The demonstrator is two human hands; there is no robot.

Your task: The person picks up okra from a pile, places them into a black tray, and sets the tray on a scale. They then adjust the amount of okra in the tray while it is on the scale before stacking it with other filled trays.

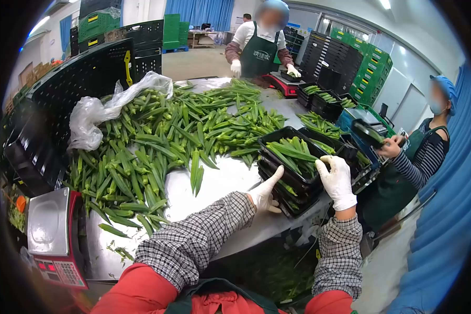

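Note:
In front of me stands a stack of black plastic trays (292, 196), the top one filled with green okra pods (290, 152). My left hand (267, 192), in a white glove, grips the near left side of this stack, thumb up along the edge. Over the tray's right end, my gloved right hand (336, 180) pinches the tip of an okra pod (297, 152) lying on top of the others. A large heap of loose okra (178, 125) spreads over the metal table (186, 191) to the left of the stack.
A red scale (55, 230) stands at the near left. Crumpled clear plastic (97, 118) lies on the heap beside a tall black crate (83, 78). Across the table, a co-worker is at another scale (285, 83). More filled trays (327, 102) and a second co-worker are at right.

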